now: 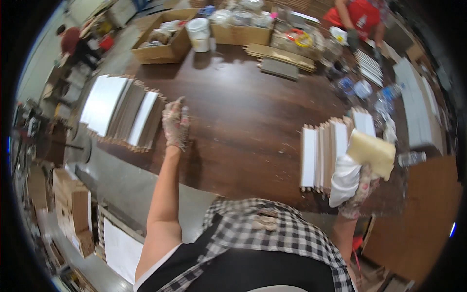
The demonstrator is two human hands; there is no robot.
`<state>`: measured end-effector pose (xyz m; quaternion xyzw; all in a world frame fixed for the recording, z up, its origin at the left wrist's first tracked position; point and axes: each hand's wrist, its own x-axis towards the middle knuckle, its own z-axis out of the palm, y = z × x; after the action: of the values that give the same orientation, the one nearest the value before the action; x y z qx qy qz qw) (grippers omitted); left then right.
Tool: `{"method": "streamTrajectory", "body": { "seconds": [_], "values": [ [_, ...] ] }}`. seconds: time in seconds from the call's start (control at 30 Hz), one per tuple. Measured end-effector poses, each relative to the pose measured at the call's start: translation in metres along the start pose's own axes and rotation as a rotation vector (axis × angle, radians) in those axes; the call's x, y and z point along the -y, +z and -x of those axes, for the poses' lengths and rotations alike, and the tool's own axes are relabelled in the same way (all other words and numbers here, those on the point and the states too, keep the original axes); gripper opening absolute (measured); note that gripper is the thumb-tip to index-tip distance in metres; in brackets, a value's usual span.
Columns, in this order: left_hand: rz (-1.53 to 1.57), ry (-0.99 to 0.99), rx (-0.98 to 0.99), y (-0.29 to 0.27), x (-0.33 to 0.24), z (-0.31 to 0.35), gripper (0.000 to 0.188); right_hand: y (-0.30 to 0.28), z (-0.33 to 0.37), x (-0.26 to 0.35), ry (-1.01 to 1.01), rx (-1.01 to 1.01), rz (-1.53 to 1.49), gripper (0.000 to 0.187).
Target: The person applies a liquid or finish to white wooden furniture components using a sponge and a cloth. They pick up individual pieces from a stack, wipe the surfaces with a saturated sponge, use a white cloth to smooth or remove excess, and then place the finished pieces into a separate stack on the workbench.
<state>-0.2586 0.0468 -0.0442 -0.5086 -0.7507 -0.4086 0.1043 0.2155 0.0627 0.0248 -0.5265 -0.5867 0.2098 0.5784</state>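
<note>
My left hand, in a patterned glove, reaches over the brown table with its fingers stretched out and nothing in them. Right beside it, on the left, lies a row of white-faced slats with brown edges; whether the fingers touch it I cannot tell. On the right, my gloved right hand is closed round a white cloth and a pale yellow pad, which looks like foam. They sit at the near right end of a second row of slats, partly covering it.
Cardboard boxes of supplies and a white bucket line the far edge. Flat strips lie near them. Plastic bottles clutter the right side. A co-worker in a red apron handles white strips at the far right.
</note>
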Motion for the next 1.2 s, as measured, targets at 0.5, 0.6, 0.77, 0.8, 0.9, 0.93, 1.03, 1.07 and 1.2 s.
{"method": "streamTrajectory", "body": {
  "seconds": [0.5, 0.6, 0.77, 0.8, 0.9, 0.93, 1.03, 1.07, 1.2],
  "values": [
    [-0.023, 0.118, 0.887, 0.127, -0.249, 0.136, 0.118, -0.104, 0.005, 0.019, 0.258, -0.340, -0.462, 0.032],
    [0.229, 0.028, 0.866, 0.126, -0.224, 0.126, 0.111, -0.102, 0.005, 0.021, 0.360, -0.439, -0.510, 0.032],
    [0.073, 0.077, 0.884, 0.123, -0.242, 0.126, 0.108, -0.110, 0.007, -0.014, 0.374, -0.364, -0.388, 0.033],
    [0.060, 0.057, 0.908, 0.122, -0.239, 0.121, 0.106, -0.105, 0.007, -0.008, 0.328, -0.361, -0.389, 0.033],
    [-0.019, 0.097, 0.935, 0.115, -0.210, 0.104, 0.098, -0.105, 0.006, -0.019, 0.280, -0.346, -0.443, 0.034],
    [-0.099, 0.177, 0.935, 0.108, -0.199, 0.096, 0.095, -0.108, 0.007, -0.030, 0.279, -0.346, -0.486, 0.034],
    [-0.254, 0.521, 0.811, 0.085, -0.140, 0.082, 0.078, -0.108, 0.014, -0.051, 0.289, -0.329, -0.626, 0.034],
    [-0.377, 0.578, 0.831, 0.071, -0.136, 0.074, 0.064, -0.104, 0.012, -0.049, 0.295, -0.317, -0.628, 0.034],
    [-0.326, 0.367, 0.544, 0.070, -0.093, 0.073, 0.062, -0.082, 0.004, -0.031, 0.338, -0.227, -0.686, 0.037]
  ]
}}
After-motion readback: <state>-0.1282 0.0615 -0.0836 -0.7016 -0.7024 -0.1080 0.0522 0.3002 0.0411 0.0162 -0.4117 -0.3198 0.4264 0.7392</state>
